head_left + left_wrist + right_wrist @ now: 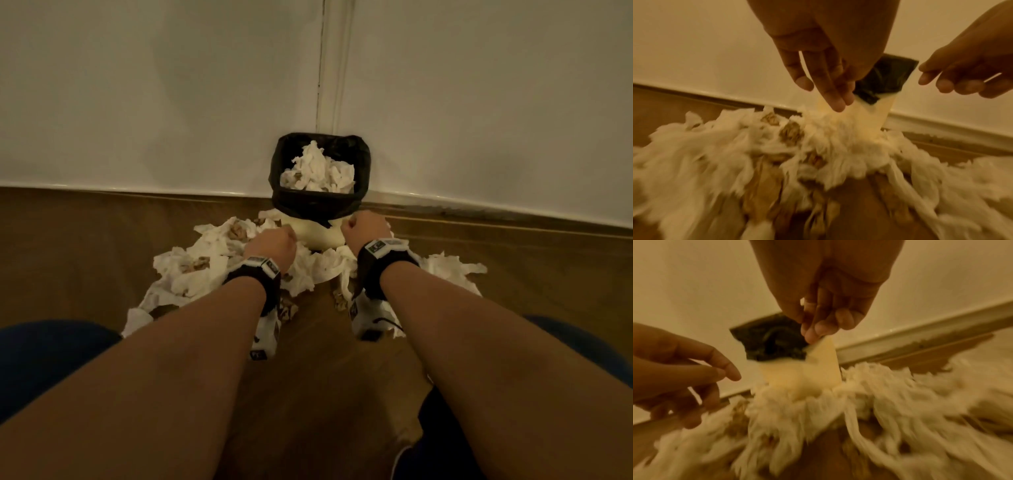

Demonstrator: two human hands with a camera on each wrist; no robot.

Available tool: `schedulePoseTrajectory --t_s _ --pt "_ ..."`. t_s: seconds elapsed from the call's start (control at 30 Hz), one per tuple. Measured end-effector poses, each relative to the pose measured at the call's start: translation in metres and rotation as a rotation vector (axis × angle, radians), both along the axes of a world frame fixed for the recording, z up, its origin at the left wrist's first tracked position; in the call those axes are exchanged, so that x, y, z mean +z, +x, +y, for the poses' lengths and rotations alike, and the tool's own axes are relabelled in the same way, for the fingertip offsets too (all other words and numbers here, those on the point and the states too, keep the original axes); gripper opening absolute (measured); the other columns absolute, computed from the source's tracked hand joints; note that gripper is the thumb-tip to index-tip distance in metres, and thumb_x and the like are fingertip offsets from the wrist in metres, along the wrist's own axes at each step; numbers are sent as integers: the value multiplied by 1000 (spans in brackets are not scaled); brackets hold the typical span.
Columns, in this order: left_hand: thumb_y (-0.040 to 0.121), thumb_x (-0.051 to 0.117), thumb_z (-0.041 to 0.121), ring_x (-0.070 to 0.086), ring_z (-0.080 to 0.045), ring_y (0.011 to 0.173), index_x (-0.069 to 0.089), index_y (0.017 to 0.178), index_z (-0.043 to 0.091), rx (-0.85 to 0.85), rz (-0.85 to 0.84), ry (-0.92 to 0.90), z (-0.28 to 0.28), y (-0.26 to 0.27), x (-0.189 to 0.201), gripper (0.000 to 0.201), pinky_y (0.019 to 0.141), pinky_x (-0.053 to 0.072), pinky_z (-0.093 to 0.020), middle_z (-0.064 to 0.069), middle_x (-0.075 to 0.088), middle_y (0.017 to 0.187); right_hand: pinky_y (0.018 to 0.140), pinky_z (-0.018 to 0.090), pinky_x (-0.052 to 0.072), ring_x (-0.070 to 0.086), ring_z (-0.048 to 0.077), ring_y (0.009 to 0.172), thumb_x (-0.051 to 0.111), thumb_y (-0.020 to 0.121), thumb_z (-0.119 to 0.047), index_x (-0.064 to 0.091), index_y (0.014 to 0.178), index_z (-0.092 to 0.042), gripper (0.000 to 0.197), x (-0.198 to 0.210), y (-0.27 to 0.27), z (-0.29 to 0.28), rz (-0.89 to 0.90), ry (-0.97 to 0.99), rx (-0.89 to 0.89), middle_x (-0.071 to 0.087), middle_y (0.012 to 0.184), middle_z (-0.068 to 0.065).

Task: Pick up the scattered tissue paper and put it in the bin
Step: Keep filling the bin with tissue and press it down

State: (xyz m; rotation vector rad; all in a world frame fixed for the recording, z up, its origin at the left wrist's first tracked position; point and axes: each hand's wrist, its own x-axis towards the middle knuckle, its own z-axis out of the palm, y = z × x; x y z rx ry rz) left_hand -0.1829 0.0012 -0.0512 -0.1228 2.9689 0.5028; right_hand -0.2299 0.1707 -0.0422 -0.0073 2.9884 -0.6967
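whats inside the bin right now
The bin, lined with a black bag, holds crumpled white tissue paper heaped close to its rim, some pieces brown-stained. Whatever lies beneath that top layer, and the bin's bottom, is covered.

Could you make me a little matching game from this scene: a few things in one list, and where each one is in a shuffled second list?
Things:
1. black-lined cream plastic bin
2. crumpled white tissue paper with brown stains
3. left hand
4. dark blue trouser knees

Places:
A. at the bottom corners of the head view
B. spread on the wooden floor
C. against the white wall
D. above the tissue pile, holding nothing

Pairs: 1-C, 2-B, 3-D, 4-A
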Motion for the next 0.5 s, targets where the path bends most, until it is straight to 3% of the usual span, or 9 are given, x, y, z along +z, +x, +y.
schedulePoseTrajectory --t_s 0.1,0.17,0.3,0.5 --pt "97 38 23 59 -25 101 59 114 19 -66 -123 3 -3 25 -35 27 81 46 -32 -9 61 113 67 31 47 59 28 76 46 94 -25 64 82 -5 30 -44 26 6 -189 62 38 63 84 15" --pt "97 41 20 57 -23 106 60 116 20 -108 -223 24 -5 34 -56 27 86 47 -32 -6 59 121 80 33 49 62 31 97 45 95 -21 66 103 -3 29 -68 41 5 -341 102 116 65 108 16" --pt "95 47 16 51 -23 118 56 125 21 -206 -375 -9 -2 41 -86 32 95 45 -32 -5 49 135 97 33 43 51 27 122 42 96 -12 52 132 -12 38 -89 52 -2 -575 216 294 49 139 10" --pt "93 49 11 41 -29 125 48 133 22 -280 -446 -126 2 40 -109 41 102 39 -38 -8 39 139 108 36 34 33 27 137 38 95 -5 33 145 -19 52 -111 49 -4 -652 248 344 27 153 8"
